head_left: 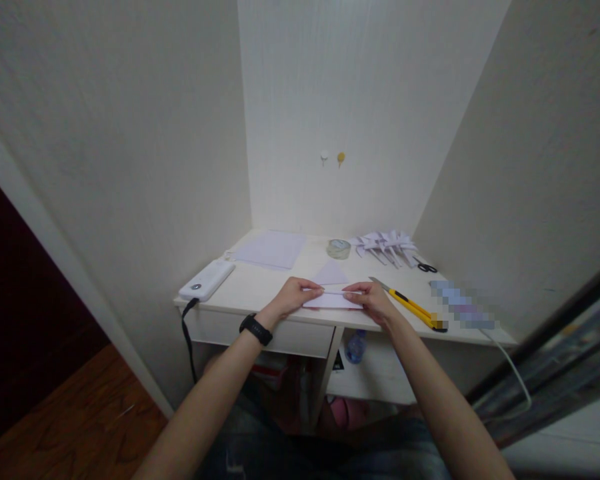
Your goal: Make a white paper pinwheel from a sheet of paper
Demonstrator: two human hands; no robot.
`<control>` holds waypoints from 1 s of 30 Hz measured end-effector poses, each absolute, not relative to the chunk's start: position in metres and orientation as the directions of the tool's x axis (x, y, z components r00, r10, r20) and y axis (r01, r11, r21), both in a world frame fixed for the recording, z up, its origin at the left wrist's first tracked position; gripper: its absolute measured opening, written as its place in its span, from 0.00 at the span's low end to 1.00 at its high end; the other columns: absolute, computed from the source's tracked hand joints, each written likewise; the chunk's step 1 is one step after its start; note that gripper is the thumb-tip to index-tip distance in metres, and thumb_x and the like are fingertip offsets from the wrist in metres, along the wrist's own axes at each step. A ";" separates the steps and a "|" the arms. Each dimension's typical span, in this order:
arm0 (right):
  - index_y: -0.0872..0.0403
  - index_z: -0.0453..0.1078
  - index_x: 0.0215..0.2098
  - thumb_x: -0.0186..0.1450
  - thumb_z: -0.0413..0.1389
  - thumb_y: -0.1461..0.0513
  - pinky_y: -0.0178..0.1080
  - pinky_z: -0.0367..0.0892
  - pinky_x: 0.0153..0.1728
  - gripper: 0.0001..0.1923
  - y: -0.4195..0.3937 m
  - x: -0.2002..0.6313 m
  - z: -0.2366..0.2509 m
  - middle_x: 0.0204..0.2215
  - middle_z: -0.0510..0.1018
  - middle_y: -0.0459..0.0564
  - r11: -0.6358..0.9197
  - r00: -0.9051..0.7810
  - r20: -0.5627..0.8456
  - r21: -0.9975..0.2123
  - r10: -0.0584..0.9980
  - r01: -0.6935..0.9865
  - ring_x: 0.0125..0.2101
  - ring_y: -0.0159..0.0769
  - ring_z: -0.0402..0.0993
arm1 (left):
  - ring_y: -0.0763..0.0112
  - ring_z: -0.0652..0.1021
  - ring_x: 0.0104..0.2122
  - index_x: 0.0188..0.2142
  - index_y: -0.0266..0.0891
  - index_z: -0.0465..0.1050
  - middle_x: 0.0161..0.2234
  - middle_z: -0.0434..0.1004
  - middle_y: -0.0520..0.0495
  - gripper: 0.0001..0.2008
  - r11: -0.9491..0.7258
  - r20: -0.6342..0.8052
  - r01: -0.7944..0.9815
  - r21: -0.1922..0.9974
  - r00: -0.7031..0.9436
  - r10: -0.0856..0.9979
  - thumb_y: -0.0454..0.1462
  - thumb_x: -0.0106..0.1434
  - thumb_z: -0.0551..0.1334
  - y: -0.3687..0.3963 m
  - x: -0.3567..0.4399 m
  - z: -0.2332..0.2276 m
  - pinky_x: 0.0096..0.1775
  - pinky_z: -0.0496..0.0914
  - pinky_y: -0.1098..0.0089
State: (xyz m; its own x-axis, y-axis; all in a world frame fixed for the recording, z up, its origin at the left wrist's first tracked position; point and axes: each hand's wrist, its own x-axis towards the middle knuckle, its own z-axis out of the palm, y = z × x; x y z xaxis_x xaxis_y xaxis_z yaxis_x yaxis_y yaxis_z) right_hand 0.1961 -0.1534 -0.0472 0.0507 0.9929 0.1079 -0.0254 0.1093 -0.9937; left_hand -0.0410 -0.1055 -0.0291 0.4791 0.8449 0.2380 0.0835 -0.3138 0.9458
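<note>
Left hand [294, 297]: fingers pinching folded paper [332, 300].
Right hand [371, 298]: fingers pinching paper's other end.
Technique: align edges, crease firmly against tabletop [260, 287].

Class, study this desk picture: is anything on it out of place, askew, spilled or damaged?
One thing stands out: the yellow utility knife lies with its metal blade pushed out, tip close to the right hand. Both hands press the folded white paper sheet. Nothing looks spilled or broken.
</note>
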 end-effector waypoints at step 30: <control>0.55 0.83 0.32 0.44 0.73 0.52 0.36 0.69 0.24 0.20 -0.157 0.193 -0.042 0.26 0.82 0.50 0.106 -0.001 0.106 -0.992 0.994 -0.073 0.24 0.33 0.72 | 0.69 0.76 0.27 0.35 0.31 0.83 0.30 0.83 0.42 0.16 -0.219 0.195 0.001 0.976 0.449 0.872 0.41 0.50 0.73 -0.105 -0.039 -0.032 0.31 0.71 0.70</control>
